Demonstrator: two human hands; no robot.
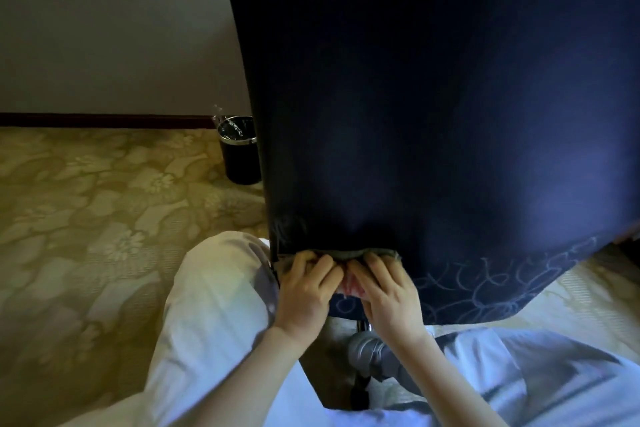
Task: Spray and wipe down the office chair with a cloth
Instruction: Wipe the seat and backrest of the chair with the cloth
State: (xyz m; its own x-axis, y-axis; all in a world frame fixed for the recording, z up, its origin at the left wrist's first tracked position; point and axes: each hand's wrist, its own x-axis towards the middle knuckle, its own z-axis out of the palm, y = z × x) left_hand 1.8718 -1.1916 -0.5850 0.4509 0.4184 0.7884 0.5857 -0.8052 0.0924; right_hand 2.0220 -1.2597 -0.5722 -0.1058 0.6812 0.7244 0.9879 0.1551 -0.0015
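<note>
The office chair's dark navy backrest [433, 97] fills the upper right of the head view, seen from behind, with a pale flower pattern along its lower part. A grey-green cloth [346, 253] lies against the back near its lower left corner. My left hand [304, 288] and my right hand [384, 291] sit side by side on the cloth, fingers spread flat and pressing it to the chair. A pink patch shows between the hands. Below them, a silver chair base leg [367, 354] shows between my knees. No spray bottle is in view.
My knees in white trousers [214, 305] flank the chair base on a yellow floral carpet [86, 218]. A black waste bin [240, 152] with a clear liner stands by the wall, just left of the chair back. A dark skirting board runs along the wall.
</note>
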